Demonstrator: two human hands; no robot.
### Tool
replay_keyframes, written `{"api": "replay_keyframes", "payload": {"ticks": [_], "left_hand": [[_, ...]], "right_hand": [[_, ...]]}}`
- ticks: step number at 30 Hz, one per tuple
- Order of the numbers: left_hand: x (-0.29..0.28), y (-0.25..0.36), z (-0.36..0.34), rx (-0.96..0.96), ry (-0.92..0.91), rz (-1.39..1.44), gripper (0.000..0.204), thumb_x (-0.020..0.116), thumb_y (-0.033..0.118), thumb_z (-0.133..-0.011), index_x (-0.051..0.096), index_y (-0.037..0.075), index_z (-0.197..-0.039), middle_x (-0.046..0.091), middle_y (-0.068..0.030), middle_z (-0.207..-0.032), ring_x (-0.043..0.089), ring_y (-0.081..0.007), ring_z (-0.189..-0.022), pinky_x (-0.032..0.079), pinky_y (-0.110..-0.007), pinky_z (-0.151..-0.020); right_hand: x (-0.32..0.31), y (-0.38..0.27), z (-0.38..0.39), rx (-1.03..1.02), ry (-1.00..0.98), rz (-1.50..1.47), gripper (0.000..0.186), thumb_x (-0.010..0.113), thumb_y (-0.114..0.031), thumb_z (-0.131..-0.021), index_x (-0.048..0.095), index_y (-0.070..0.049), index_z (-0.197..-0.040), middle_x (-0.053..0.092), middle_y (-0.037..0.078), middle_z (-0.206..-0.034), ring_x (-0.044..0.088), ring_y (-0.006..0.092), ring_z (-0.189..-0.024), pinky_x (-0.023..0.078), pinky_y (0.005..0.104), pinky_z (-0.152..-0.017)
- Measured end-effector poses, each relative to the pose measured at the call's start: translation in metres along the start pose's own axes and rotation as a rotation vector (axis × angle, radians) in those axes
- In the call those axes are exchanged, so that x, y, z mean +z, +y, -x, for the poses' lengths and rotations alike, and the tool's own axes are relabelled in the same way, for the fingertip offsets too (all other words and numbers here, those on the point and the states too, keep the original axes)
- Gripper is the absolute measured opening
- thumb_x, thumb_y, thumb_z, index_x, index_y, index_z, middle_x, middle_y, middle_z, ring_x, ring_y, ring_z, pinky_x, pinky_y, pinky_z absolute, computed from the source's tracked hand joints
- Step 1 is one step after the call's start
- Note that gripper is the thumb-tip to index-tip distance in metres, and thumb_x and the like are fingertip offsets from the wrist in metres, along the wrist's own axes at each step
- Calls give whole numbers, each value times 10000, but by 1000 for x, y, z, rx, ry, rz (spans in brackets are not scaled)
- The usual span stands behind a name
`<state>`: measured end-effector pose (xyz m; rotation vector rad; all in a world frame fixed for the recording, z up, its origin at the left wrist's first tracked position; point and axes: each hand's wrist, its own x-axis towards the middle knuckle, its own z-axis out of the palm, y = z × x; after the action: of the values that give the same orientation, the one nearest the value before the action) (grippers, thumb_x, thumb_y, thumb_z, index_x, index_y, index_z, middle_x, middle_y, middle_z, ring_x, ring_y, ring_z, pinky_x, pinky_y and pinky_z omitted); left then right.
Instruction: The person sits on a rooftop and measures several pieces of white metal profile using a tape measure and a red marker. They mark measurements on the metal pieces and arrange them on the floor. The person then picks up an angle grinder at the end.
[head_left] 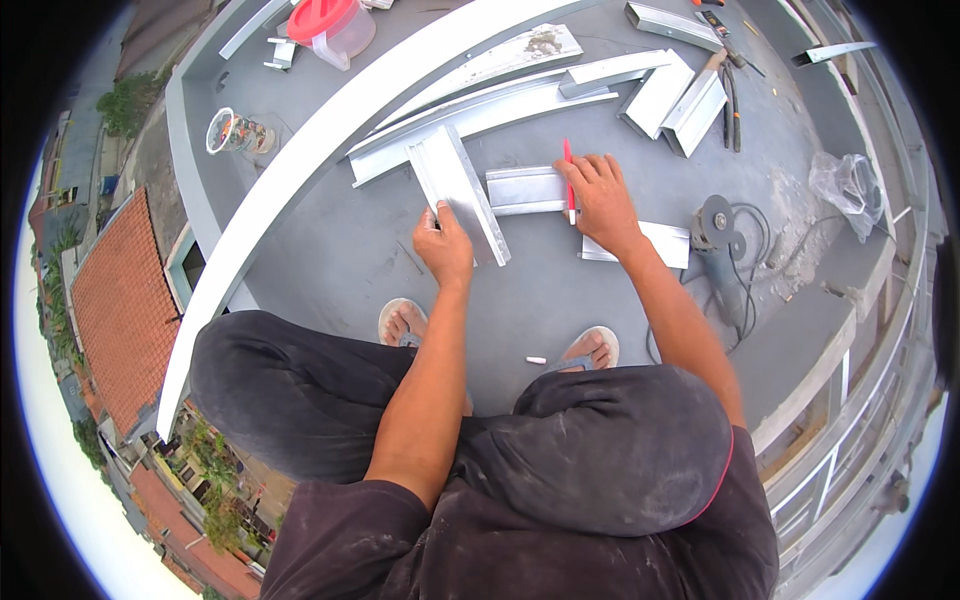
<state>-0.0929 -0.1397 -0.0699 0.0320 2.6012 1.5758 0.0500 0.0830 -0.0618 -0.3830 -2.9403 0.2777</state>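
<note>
My left hand [444,242] is closed on the near edge of a silver metal channel piece [455,190], which lies at a slant. To its right is a shorter metal channel offcut [522,190], its left end close to the slanted piece. My right hand [605,202] grips a red marker [568,160] that stands across the right end of this offcut. Those fingertips also seem to rest by the offcut's edge. Just below my right wrist, another silver offcut [655,245] lies flat on the grey floor.
Long metal channels [500,115] and short pieces [675,100] lie farther off. At right is an angle grinder [722,265] with a looped cord. A white curved strip [290,190] arcs across the left. A red-lidded container [335,28], a clear cup [238,133] and a plastic bag [845,190] stand around.
</note>
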Motion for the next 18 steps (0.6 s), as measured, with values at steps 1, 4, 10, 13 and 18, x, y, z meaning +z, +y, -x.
{"api": "replay_keyframes", "payload": {"ticks": [1, 4, 10, 13, 18], "left_hand": [[3, -4, -1, 21, 43, 54, 388, 583, 264, -1069, 731, -87, -996, 665, -142, -710, 606, -241, -631, 477, -440, -647], [2, -4, -4, -60, 72, -3, 379, 593, 259, -1069, 730, -84, -987, 669, -131, -720, 592, -221, -637, 474, -426, -648], [11, -2, 4, -111, -62, 166, 384, 604, 265, -1080, 751, -90, -1102, 762, -128, -878, 655, -184, -777, 510, -380, -733], [11, 7, 6, -214, -224, 326, 423, 619, 279, -1085, 735, -111, -1199, 780, -122, -975, 685, -188, -856, 527, -358, -795], [6, 6, -13, -355, -319, 462, 493, 626, 275, -1087, 662, -159, -1319, 777, -160, -1072, 743, -214, -965, 568, -341, -870]], "right_hand": [[-1, -8, 3, 34, 97, -28, 822, 918, -112, -723, 573, -140, -1469, 626, 100, -1373, 560, 363, -1327, 393, 577, -1205], [-21, -37, 13, 159, 342, -80, 895, 958, -130, -675, 560, -107, -1476, 594, 123, -1296, 555, 375, -1245, 447, 540, -1099], [-43, -70, 18, 681, 470, -361, 929, 981, -285, -737, 495, -11, -1480, 531, 199, -1341, 522, 375, -1246, 487, 488, -1038], [-32, -84, 15, 882, 424, -607, 927, 956, -386, -804, 466, 51, -1458, 523, 203, -1340, 560, 334, -1226, 501, 452, -1034], [-5, -97, 9, 1156, 402, -1436, 818, 858, -469, -908, 497, 52, -1426, 614, 141, -1184, 659, 239, -1094, 587, 411, -913]]}}
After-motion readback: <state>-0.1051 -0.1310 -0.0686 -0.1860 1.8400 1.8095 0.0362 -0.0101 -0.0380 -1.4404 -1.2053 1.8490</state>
